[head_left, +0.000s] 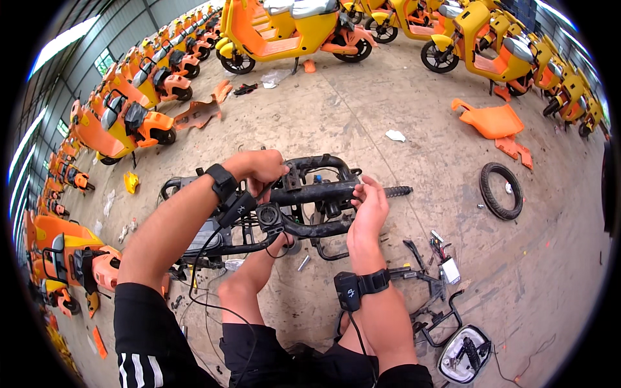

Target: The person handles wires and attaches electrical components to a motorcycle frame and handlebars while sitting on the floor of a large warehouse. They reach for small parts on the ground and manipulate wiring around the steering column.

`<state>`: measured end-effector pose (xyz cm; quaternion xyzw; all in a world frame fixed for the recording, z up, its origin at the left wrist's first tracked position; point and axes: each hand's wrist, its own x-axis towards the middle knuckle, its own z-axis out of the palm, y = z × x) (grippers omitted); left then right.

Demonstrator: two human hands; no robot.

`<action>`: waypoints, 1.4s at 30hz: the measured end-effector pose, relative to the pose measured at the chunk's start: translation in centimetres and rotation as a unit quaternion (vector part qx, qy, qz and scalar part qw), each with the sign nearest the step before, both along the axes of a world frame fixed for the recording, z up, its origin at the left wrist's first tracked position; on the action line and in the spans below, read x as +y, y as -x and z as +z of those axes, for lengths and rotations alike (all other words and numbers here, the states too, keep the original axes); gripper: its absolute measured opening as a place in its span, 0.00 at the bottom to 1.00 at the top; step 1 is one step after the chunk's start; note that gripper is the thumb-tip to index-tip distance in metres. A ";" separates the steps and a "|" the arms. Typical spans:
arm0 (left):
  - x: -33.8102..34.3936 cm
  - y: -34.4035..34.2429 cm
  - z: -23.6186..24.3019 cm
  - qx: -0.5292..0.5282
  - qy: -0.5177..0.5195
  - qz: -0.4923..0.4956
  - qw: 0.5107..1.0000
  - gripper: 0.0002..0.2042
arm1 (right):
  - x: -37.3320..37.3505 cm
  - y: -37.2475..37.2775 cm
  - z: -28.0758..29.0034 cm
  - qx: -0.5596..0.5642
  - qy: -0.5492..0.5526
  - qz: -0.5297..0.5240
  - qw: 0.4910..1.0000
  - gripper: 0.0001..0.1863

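A black scooter frame (323, 192) of thick tubes lies across the floor in front of me. My left hand (264, 167) is closed at a small bracket on its far tube; whatever the fingers pinch is hidden. At the right end of the central tube, my right hand (370, 204) has its fingers curled against the metal. Past those fingers a dark ribbed rod (399, 191) sticks out to the right. A round black part (268, 216) sits on the frame below my left hand. Black straps with small boxes and cables are on both wrists.
Loose metal parts (446, 268) lie to the right, near a white-lined tray (475, 343) holding dark parts. Farther out are a tyre (501, 191) and an orange body panel (491, 121). Rows of yellow and orange scooters (291, 32) stand around. My left leg (249, 284) is beside the frame.
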<state>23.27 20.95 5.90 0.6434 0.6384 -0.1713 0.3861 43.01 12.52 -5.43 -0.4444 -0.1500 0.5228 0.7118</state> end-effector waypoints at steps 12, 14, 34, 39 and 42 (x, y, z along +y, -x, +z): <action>-0.3 -0.9 -0.6 -0.008 0.015 0.041 0.999 0.22 | -0.1 0.3 0.4 0.023 0.019 -0.013 0.999 0.10; -0.2 -0.4 -0.6 -0.014 0.013 0.053 0.998 0.22 | -0.1 0.5 0.3 0.024 0.011 -0.004 1.000 0.11; 0.4 -1.1 -0.8 -0.109 0.013 0.136 0.985 0.18 | -0.1 0.4 0.0 0.020 -0.002 0.023 1.000 0.12; 0.2 -0.7 -1.3 -0.158 0.038 0.195 0.967 0.20 | -0.2 1.3 0.3 -0.057 -0.037 0.014 0.998 0.11; -0.7 -0.9 -1.5 -0.196 0.030 0.236 0.951 0.21 | 0.0 1.8 -0.1 -0.077 -0.047 0.026 0.996 0.11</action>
